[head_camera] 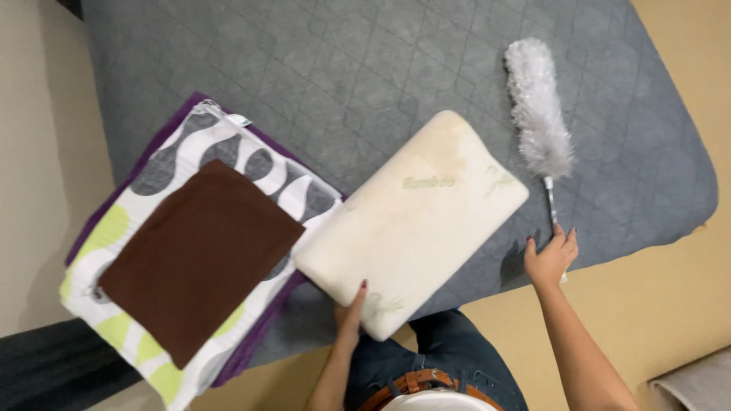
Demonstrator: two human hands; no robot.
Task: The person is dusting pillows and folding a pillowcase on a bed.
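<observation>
Cream pillow (415, 221): on grey mattress (365, 68), long axis diagonal, near-left to far-right.
Left hand (352, 310): fingers clamped on pillow's near corner, thumb on top.
Right hand (551, 259): fingers closed on duster handle; grip partly hidden.
White duster (537, 106): right of pillow, head pointing away, apart from it.
Folded linens (190, 251): brown on patterned stack, touching pillow's left edge.

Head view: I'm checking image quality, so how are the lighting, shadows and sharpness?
Head view: soft, even light, no glare; a faint shadow lies under the cream pillow near the right hand; the white duster and folded brown cloth look slightly soft; edges bend a little from the wide lens.
</observation>
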